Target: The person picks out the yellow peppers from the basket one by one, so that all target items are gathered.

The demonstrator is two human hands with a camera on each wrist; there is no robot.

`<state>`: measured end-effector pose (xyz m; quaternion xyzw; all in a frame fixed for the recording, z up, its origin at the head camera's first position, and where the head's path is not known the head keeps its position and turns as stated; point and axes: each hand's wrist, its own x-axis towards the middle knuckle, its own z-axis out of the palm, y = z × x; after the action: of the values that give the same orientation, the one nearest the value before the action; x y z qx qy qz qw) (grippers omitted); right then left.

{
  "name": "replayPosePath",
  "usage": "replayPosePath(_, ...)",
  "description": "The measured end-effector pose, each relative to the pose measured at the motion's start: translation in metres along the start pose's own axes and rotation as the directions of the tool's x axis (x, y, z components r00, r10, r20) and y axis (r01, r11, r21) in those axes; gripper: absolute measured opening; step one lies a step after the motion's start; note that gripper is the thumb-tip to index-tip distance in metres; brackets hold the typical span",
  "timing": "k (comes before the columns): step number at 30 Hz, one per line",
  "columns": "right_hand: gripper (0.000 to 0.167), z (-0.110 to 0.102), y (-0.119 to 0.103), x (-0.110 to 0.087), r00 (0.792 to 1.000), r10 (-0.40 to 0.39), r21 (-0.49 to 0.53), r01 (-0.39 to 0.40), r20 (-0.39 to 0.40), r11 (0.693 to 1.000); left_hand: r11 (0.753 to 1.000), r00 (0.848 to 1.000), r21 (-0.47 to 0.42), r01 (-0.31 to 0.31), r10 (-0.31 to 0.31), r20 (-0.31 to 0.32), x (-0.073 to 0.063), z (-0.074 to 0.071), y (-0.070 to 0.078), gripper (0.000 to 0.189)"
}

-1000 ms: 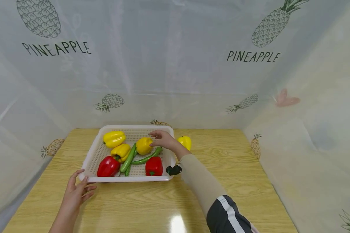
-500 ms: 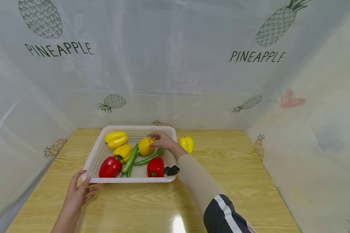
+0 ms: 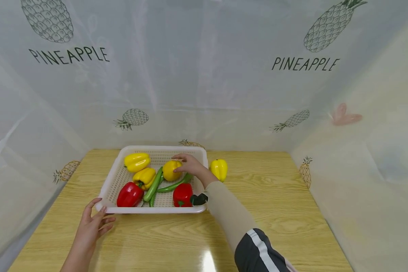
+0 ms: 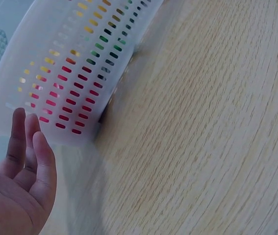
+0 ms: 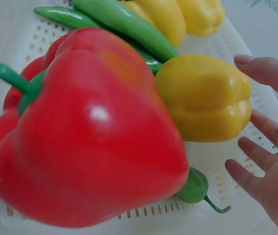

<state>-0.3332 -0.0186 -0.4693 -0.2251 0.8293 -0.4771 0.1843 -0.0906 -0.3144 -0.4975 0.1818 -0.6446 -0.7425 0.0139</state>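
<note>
A white perforated plastic basket [image 3: 153, 210] holds red and yellow bell peppers and long green chili peppers. At its front left corner, my left hand [image 3: 90, 226] pinches the rim between thumb and index finger; in the left wrist view the other fingers [image 4: 44, 161] lie loosely extended beside the perforated wall. My right hand [image 3: 192, 166] reaches into the basket, its spread fingers right at the end of a yellow bell pepper [image 5: 202, 98] but not wrapped round it. A red bell pepper [image 5: 94, 132] looms large in the right wrist view, under that wrist.
Another yellow bell pepper [image 3: 219, 170] stands on the wooden table [image 3: 265, 196], just right of the basket. Inside at the left are two more yellow peppers, a red bell pepper [image 3: 130, 195] and green chili peppers [image 3: 153, 185]. A pineapple-print curtain [image 3: 204, 83] surrounds the table.
The head view has shifted slightly, moving the scene a little to the right. My right hand has edged left, closer over the yellow bell pepper. My left hand keeps its place at the basket corner.
</note>
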Motion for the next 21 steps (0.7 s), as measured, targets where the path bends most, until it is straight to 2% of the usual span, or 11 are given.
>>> replayPosePath(6, 0.052, -0.0015, 0.0009, -0.0009, 1.000, -0.001, -0.028, 0.001, 0.009, 1.000, 1.000, 1.000, 0.016, -0.007, 0.007, 0.001, 0.0009, 0.0018, 0.0001, 0.032)
replayPosePath(14, 0.052, 0.0021, 0.0020, -0.0023, 1.000, 0.011, -0.075, -0.010, 0.011, 0.997, 1.000, 1.000, -0.003, 0.016, -0.016, -0.012, 0.0016, -0.0004, -0.0014, 0.034)
replayPosePath(21, 0.058, 0.0031, -0.0004, -0.0027, 0.999, 0.001, -0.098, 0.003, 0.038, 0.995, 1.000, 1.000, -0.020, -0.015, 0.016, 0.009, 0.0009, -0.0007, -0.0012, 0.030)
